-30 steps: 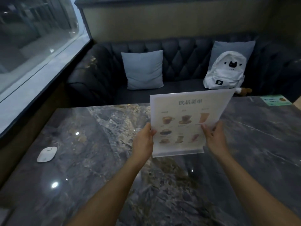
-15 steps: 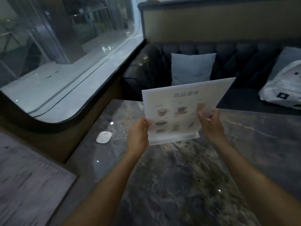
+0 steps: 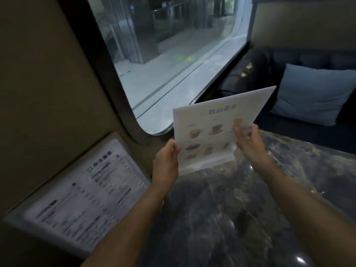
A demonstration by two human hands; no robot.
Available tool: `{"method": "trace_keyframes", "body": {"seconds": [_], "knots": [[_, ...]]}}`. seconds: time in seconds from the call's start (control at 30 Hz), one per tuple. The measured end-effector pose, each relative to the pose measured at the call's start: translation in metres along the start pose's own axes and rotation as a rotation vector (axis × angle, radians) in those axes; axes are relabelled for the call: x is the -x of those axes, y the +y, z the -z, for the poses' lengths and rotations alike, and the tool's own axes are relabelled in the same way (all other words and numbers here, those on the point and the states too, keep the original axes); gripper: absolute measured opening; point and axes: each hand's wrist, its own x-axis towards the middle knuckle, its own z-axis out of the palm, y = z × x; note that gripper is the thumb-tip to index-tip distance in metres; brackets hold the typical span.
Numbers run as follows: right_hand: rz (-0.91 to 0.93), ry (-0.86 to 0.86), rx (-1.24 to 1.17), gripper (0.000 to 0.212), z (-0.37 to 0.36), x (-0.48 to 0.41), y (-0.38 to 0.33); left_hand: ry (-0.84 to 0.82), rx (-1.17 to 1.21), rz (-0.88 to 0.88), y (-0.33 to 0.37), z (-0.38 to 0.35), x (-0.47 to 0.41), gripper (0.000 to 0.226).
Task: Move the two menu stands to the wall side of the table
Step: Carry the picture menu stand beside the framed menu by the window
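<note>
I hold a clear menu stand (image 3: 213, 130) with a white drinks sheet of cups and cakes, lifted above the dark marble table (image 3: 231, 218) near its left, window-side edge. My left hand (image 3: 166, 162) grips the stand's left edge. My right hand (image 3: 248, 139) pinches its right edge. A second menu stand (image 3: 81, 193), printed with blurred black text, leans against the beige wall at the lower left, by the table's left edge.
A large window (image 3: 169, 54) with a dark rounded frame runs along the left wall. A dark tufted sofa (image 3: 308, 128) stands behind the table, with a light blue cushion (image 3: 312, 95) on it.
The view has swung left toward the window wall, and both hands have carried the drinks menu stand that way. The text menu stand has come into view; the backpack and white puck have left it.
</note>
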Motion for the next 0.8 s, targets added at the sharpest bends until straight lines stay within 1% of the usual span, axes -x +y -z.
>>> {"method": "trace_keyframes", "body": {"seconds": [0.1, 0.17, 0.23, 0.37, 0.47, 0.6, 0.7, 0.8], "knots": [[-0.053, -0.049, -0.166, 0.025, -0.033, -0.017, -0.004, 0.015, -0.008, 0.03, -0.018, 0.012, -0.006, 0.017], [-0.067, -0.093, -0.217, 0.023, -0.049, -0.026, -0.004, 0.02, -0.01, 0.079, -0.026, 0.016, -0.008, 0.016], [-0.085, -0.131, -0.233, 0.026, -0.061, -0.033, -0.002, 0.019, -0.049, 0.108, -0.035, 0.018, -0.007, 0.015], [-0.116, -0.194, -0.199, 0.024, -0.078, -0.041, 0.008, -0.022, -0.166, 0.17, -0.046, 0.021, -0.007, 0.01], [-0.137, -0.229, -0.192, 0.027, -0.084, -0.044, 0.014, -0.062, -0.26, 0.208, -0.037, 0.026, -0.012, 0.015], [-0.135, -0.279, -0.152, 0.033, -0.091, -0.048, 0.014, 0.05, -0.234, 0.106, -0.014, 0.049, -0.014, 0.022], [-0.112, -0.281, -0.134, 0.027, -0.095, -0.051, 0.014, 0.21, -0.194, -0.038, 0.005, 0.074, -0.015, 0.011], [-0.102, -0.279, -0.145, 0.018, -0.1, -0.053, 0.015, 0.267, -0.189, -0.094, 0.018, 0.092, -0.017, 0.006]]}}
